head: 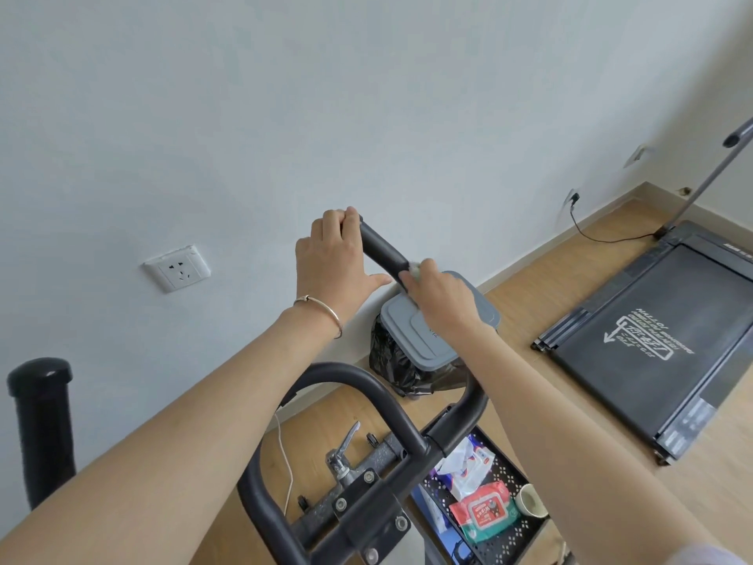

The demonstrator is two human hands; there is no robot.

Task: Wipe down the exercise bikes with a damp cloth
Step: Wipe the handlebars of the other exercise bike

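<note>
While on one grip [383,250], two hands [330,254] [440,295], cloth [415,267].

Bright, even daylight, soft shadows; wide-angle bending at edges, sharp centre.

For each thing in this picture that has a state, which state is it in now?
left hand: grips the end of the handlebar grip
right hand: holds the white cloth against that grip
bin lid: closed
near wall socket: nothing plugged in
far wall socket: cable plugged in
treadmill: lies flat
cup: upright
</note>
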